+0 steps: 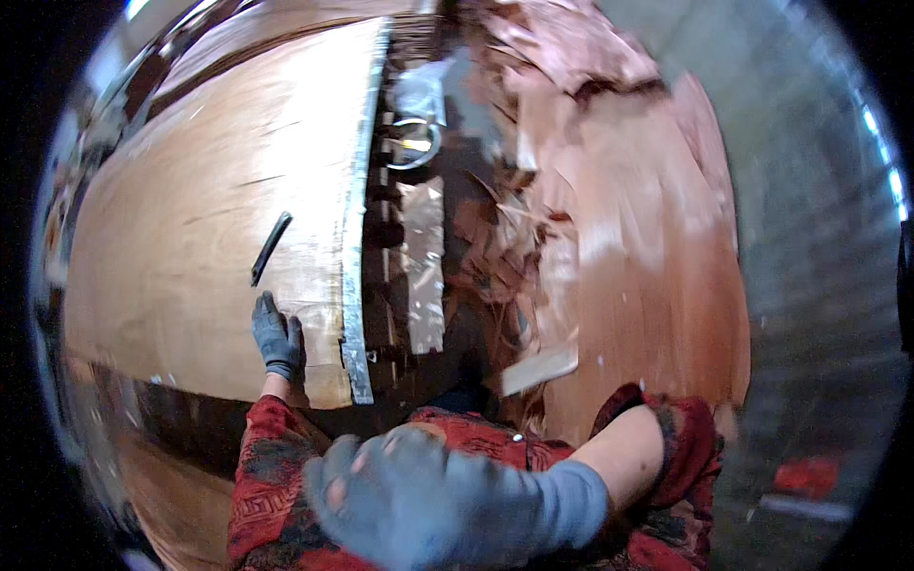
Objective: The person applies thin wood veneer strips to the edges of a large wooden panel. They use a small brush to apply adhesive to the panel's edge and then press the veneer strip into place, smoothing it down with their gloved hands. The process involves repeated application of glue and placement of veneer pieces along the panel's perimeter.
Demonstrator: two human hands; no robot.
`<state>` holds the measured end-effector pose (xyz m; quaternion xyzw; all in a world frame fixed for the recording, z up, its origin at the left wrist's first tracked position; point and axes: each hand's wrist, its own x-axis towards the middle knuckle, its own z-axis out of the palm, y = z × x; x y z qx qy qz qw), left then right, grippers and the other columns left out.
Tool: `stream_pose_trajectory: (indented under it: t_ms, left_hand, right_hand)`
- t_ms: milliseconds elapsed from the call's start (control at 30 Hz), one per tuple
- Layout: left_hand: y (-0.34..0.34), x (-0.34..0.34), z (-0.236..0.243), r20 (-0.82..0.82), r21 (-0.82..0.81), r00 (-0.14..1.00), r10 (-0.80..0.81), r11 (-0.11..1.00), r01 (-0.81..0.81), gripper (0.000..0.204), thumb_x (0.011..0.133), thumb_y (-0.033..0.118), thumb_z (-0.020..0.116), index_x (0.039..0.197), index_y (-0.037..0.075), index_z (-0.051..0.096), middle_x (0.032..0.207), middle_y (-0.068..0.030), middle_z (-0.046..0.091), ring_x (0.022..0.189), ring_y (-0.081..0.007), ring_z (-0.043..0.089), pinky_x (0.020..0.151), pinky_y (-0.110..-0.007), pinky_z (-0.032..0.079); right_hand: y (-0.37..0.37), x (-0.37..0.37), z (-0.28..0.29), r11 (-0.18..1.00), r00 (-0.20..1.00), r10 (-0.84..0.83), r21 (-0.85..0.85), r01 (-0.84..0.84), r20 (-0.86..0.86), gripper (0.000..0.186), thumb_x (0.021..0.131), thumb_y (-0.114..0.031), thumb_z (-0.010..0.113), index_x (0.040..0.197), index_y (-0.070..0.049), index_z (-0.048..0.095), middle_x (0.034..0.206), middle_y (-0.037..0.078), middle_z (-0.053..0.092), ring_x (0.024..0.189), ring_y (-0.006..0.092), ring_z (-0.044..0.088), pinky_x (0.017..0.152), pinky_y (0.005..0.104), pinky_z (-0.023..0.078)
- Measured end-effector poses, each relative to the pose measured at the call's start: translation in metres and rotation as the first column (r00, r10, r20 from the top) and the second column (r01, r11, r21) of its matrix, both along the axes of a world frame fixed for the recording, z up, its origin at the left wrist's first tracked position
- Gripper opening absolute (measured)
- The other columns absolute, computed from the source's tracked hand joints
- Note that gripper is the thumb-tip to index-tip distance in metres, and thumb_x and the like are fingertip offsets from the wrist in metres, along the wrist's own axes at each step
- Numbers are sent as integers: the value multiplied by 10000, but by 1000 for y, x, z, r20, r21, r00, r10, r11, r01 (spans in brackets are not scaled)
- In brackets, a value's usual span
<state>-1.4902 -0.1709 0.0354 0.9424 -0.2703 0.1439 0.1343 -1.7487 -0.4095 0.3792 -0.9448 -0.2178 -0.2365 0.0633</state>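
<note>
My left hand [275,338], in a grey work glove, rests on a broad sheet of pale wood veneer [181,257] with its fingers stretched out. Just beyond its fingertips lies a slim black tool [271,249], shaped like a utility knife, apart from the hand. My right hand [409,495], in a worn blue-grey glove, is raised across my body, close to me. Its fingers are curled, and some skin shows through the glove. Motion blurs this hand, and whatever its palm may hold is hidden.
A metal strip [354,238] edges the veneer sheet on the right. Past a dark gap holding a round, shiny item [415,145] and torn scraps [481,243] lies a reddish veneer stack [657,276]. A red object [806,478] is on the floor at the right.
</note>
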Motion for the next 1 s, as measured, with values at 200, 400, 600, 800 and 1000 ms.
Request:
stream_pose_trajectory:
  t_ms: [200, 400, 600, 800, 1000]
  left_hand:
    - [-23, 12, 12, -132, 76, 984, 122, 991, -113, 718, 788, 278, 560, 1368, -50, 294, 1382, -267, 335, 1283, -408, 301, 1091, -466, 188]
    - [-64, -4, 7, -30, 178, 879, 476, 868, -464, 705, 850, 383, 495, 1390, -16, 282, 1434, -173, 316, 1319, -375, 268, 1093, -503, 127]
    - [-60, -6, 20, -101, 119, 874, 475, 878, -464, 717, 836, 371, 524, 1383, -27, 289, 1433, -178, 317, 1315, -380, 276, 1096, -506, 124]
    - [-75, 8, 16, -180, 118, 862, 473, 881, -459, 725, 817, 351, 520, 1393, -17, 275, 1445, -170, 296, 1329, -373, 256, 1103, -502, 126]
    - [-60, -14, 8, -145, 191, 859, 492, 865, -463, 718, 905, 458, 342, 1396, -53, 227, 1458, -175, 267, 1339, -388, 217, 1101, -495, 112]
  right_hand:
    - [-92, 85, -115, 975, 887, 204, 162, -149, -414, 190, 799, -196, 569, 943, -73, 588, 681, 86, 592, 608, 234, 613, 532, 347, 480]
    - [-122, 185, -168, 956, 848, 207, 284, -71, -488, 236, 814, -221, 615, 1011, -95, 587, 793, 126, 624, 689, 313, 615, 600, 397, 490]
    - [-58, 322, -248, 913, 844, 381, 300, -278, -378, 313, 817, -246, 583, 1103, -136, 516, 960, 115, 619, 796, 303, 630, 711, 420, 501]
    - [-17, 416, -307, 903, 896, 366, 327, -277, -251, 318, 766, -225, 602, 1062, -108, 585, 1094, 138, 565, 971, 347, 537, 786, 458, 454]
    - [-88, 400, -298, 601, 780, 570, 779, -182, -258, 239, 808, -196, 611, 1002, -55, 610, 923, 143, 632, 763, 275, 634, 677, 348, 513]
